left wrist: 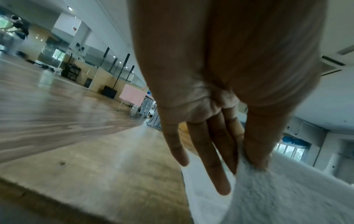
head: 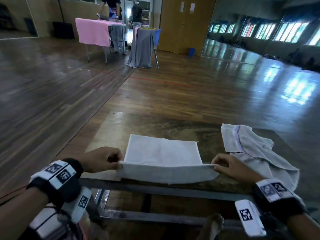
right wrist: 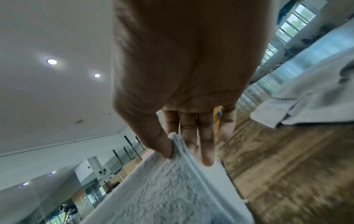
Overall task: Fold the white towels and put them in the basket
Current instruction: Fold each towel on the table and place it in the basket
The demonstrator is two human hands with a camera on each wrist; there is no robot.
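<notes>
A white towel (head: 162,153) lies flat on the worn wooden table (head: 138,125), its near edge lifted into a raised fold. My left hand (head: 119,163) pinches the fold's left corner, thumb against fingers on the white towel (left wrist: 268,189). My right hand (head: 215,166) pinches the right corner of the same white towel (right wrist: 172,181) between thumb and forefinger. A second white towel (head: 251,149) with a thin striped border lies crumpled on the table's right side, just beyond my right hand. No basket is in view.
The table's dark metal front rail (head: 155,185) runs just below the lifted fold. Polished wood floor (head: 173,92) stretches ahead. Far back stand a table under a pink cloth (head: 92,31), a rack draped in grey fabric (head: 142,47), and two people.
</notes>
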